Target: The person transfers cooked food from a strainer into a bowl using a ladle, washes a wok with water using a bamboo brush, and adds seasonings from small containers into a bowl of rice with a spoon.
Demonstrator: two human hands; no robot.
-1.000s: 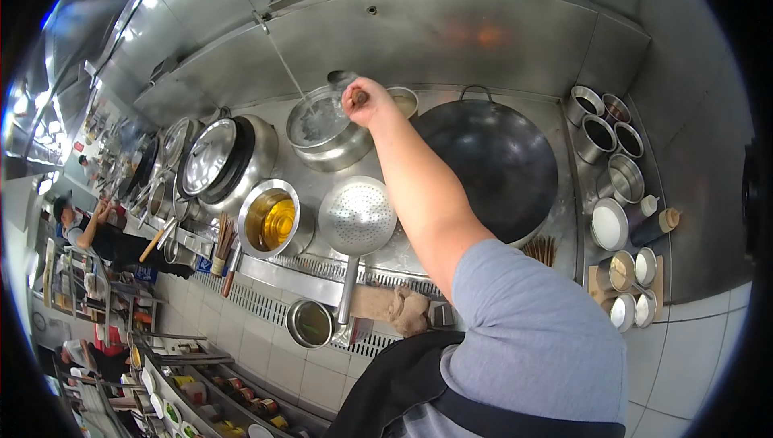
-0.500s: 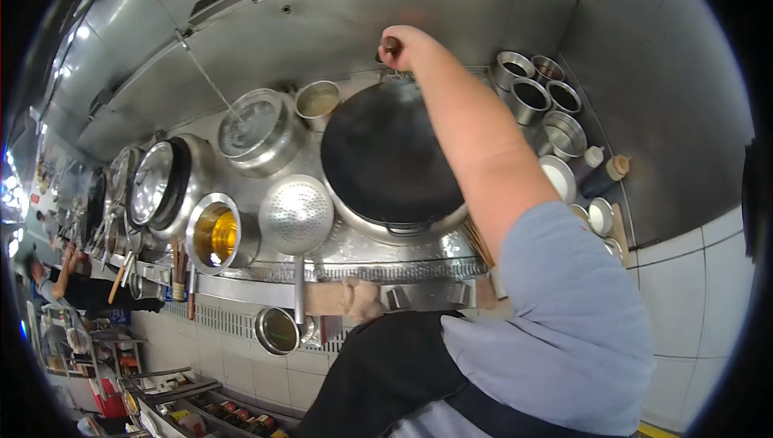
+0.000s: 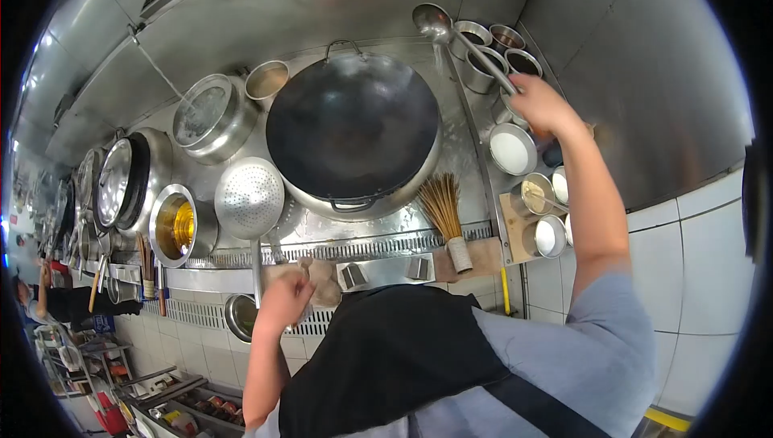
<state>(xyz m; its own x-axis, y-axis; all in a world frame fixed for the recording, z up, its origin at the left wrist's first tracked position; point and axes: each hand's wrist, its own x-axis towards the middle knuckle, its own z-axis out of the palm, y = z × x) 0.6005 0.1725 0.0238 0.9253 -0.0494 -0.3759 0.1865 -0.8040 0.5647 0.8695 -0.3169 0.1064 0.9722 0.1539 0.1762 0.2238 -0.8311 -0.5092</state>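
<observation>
My right hand (image 3: pixel 543 105) is closed around the handle of a steel ladle (image 3: pixel 487 59). The ladle's bowl (image 3: pixel 433 22) points up and left, just left of the sauce pots (image 3: pixel 481 70). My left hand (image 3: pixel 288 297) has its fingers curled in beside a crumpled tan cloth (image 3: pixel 324 283) on the stove's front ledge; whether it grips anything is hidden. Between the hands and farther back sits a large black wok (image 3: pixel 352 128), with no food visible in it. A perforated strainer (image 3: pixel 250 199) lies to its left, handle toward my left hand.
A bamboo brush (image 3: pixel 444 212) stands at the front right. Seasoning bowls (image 3: pixel 513 149) line the right side. Left are a pot of yellow oil (image 3: pixel 183 227), a pot (image 3: pixel 213 120) under a running tap, and a lidded pot (image 3: pixel 129 180). Another person (image 3: pixel 68 303) stands far left.
My right hand has moved from behind the wok to the right with the ladle, baring the wok and brush. My left hand has come into view by the cloth. The view has shifted.
</observation>
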